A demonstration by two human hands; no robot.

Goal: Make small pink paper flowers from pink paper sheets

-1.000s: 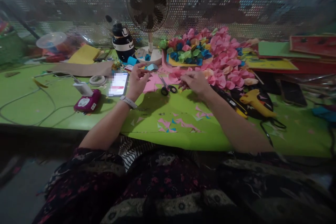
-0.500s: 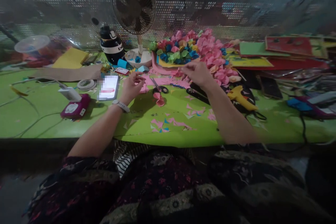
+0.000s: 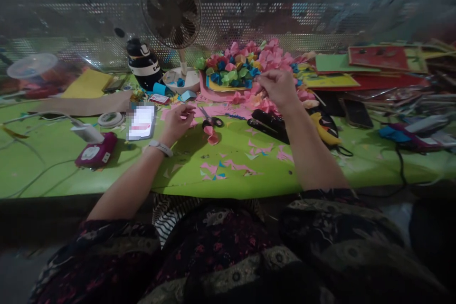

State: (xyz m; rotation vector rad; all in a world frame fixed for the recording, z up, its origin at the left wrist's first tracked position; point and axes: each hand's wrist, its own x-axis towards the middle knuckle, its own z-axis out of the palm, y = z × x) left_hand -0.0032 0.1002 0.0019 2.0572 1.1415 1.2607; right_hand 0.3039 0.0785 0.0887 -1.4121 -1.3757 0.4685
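My left hand [image 3: 179, 121] rests above the green table beside scissors [image 3: 211, 120], its fingers loosely curled and apart, with nothing visible in them. A pink paper flower [image 3: 211, 136] lies just in front of the scissors. My right hand [image 3: 280, 89] is raised in front of a heap of pink paper flowers [image 3: 272, 52], thumb and fingertips pinched together. Anything between those fingertips is too small to make out. To its left, multicoloured paper flowers [image 3: 237, 73] fill a tray. A long black tool [image 3: 267, 126], perhaps a stapler, lies below the right wrist.
A phone [image 3: 141, 122] with a lit screen, a tape roll [image 3: 111, 119] and a purple power box [image 3: 96, 149] lie left. Behind stand a fan [image 3: 171, 7] and dark bottle [image 3: 144, 66]. A yellow glue gun [image 3: 325, 129] is partly behind my right forearm. Paper scraps [image 3: 235, 166] litter the front.
My right hand has moved up and to the right, away from the front of the flower tray. My left hand has hardly moved. The whole view has shifted slightly.
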